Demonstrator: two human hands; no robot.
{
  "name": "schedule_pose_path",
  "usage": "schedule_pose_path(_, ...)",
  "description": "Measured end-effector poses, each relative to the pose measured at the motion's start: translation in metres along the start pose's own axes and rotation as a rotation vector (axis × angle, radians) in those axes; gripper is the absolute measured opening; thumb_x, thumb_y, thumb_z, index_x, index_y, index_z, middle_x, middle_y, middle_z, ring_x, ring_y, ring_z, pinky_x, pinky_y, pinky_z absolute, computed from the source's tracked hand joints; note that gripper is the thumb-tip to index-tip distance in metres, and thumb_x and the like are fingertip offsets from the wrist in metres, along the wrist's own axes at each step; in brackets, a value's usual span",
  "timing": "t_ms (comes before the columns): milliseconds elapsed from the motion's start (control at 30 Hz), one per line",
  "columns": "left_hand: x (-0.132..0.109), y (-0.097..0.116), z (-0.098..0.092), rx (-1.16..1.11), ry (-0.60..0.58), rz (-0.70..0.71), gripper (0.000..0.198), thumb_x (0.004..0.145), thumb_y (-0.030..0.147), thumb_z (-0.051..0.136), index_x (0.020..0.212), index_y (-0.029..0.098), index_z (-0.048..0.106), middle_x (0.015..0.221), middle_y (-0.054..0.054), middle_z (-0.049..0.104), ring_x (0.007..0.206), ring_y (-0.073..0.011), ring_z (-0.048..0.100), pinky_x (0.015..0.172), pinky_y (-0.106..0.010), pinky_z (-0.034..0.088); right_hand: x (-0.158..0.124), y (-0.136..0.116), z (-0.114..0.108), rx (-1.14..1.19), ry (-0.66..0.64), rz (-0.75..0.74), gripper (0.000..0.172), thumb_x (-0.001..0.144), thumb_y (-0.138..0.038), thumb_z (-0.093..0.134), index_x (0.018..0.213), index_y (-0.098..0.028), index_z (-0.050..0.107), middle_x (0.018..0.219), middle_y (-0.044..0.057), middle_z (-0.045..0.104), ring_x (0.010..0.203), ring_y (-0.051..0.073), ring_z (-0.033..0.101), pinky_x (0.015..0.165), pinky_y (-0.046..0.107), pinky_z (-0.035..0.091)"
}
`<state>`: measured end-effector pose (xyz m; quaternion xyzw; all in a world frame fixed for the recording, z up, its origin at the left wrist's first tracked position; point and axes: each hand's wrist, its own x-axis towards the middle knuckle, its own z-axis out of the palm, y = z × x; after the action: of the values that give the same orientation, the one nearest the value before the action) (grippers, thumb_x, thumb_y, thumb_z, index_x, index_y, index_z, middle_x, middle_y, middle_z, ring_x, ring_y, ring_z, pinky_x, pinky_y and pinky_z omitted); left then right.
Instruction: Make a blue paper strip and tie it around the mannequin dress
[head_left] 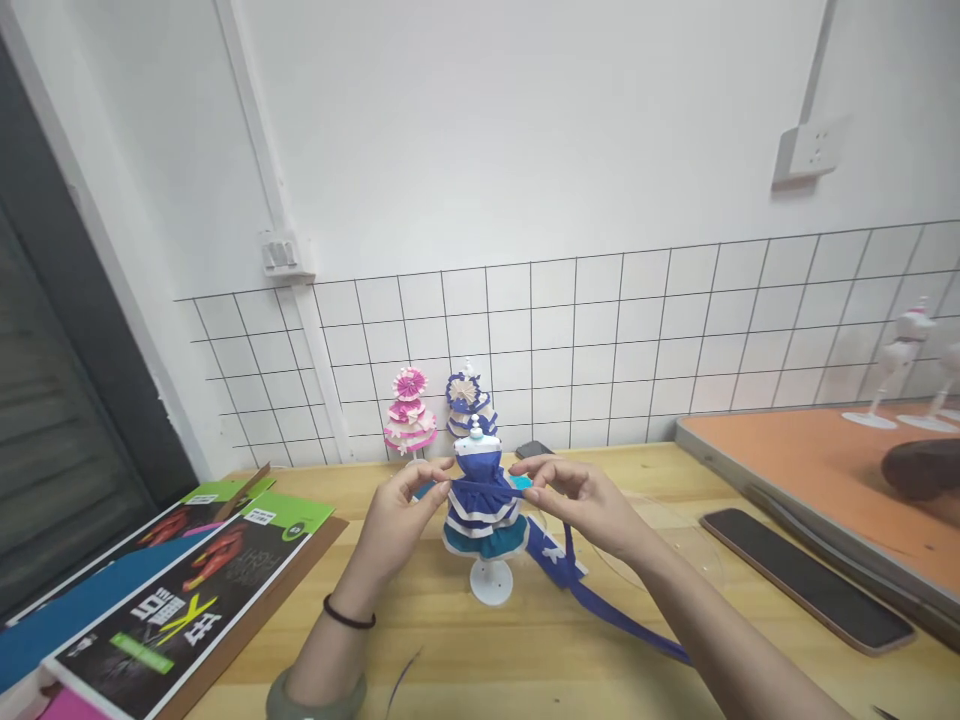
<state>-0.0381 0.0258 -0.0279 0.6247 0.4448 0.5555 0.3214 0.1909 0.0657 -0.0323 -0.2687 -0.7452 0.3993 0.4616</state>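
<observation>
A small white dress form (492, 582) stands upright on the wooden table, wearing a blue paper dress (480, 466) with white-edged ruffles and a teal bottom tier. Across its waist runs a blue paper strip (487, 489). At the left of the waist, my left hand (405, 510) pinches the strip's end between thumb and fingertips. My right hand (577, 495) pinches the same strip at the right of the waist, and its long tail hangs down and trails over the table beneath my forearm. Beside the stand lies a blue piece (551, 553) with white shapes on it.
Behind stand a pink-and-white paper dress (410, 415) and a blue-and-white one (471, 400), close to the tiled wall. Paper packs (202, 590) lie at the left. A phone (806, 580) rests at the right, beside an orange board (810, 465) bearing white stands.
</observation>
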Motion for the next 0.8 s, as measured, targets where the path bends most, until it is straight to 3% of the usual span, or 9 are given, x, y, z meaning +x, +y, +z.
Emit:
schedule_pose_path(167, 0.005, -0.003, -0.002, -0.018, -0.072, -0.032, 0.017, 0.074, 0.035, 0.064, 0.076, 0.018, 0.059, 0.111, -0.01, 0.064, 0.118, -0.0264, 0.047, 0.093, -0.037, 0.04, 0.008, 0.011, -0.001, 0.161, -0.041, -0.015, 0.023, 0.076, -0.032, 0.065, 0.062, -0.019, 0.053, 0.104, 0.009, 0.066, 0.112, 0.023, 0.051, 0.094, 0.041, 0.038)
schedule_pose_path(533, 0.012, -0.006, -0.002, -0.097, -0.09, -0.074, 0.022, 0.067, 0.035, 0.071, 0.069, 0.018, 0.058, 0.09, -0.008, 0.069, 0.113, -0.0273, 0.051, 0.085, -0.032, 0.045, 0.011, 0.017, -0.01, 0.206, -0.028, 0.038, 0.023, 0.073, -0.034, 0.067, 0.063, -0.018, 0.056, 0.1, 0.008, 0.067, 0.107, 0.024, 0.055, 0.089, 0.04, 0.041)
schedule_pose_path(700, 0.015, -0.01, 0.0, -0.146, -0.136, -0.079, 0.022, 0.071, 0.035, 0.067, 0.071, 0.019, 0.053, 0.089, -0.005, 0.066, 0.102, -0.0221, 0.056, 0.078, -0.028, 0.045, 0.013, 0.021, -0.006, 0.212, 0.023, 0.043, 0.022, 0.073, -0.033, 0.068, 0.062, -0.018, 0.056, 0.098, 0.009, 0.067, 0.106, 0.024, 0.056, 0.09, 0.041, 0.041)
schedule_pose_path(800, 0.016, -0.017, -0.001, -0.136, -0.157, -0.063, 0.02, 0.076, 0.035, 0.062, 0.075, 0.019, 0.05, 0.076, 0.0, 0.062, 0.086, -0.0159, 0.058, 0.073, -0.025, 0.044, 0.015, 0.024, -0.004, 0.218, 0.041, 0.033, 0.022, 0.072, -0.033, 0.069, 0.062, -0.018, 0.056, 0.098, 0.009, 0.067, 0.107, 0.025, 0.055, 0.092, 0.042, 0.04)
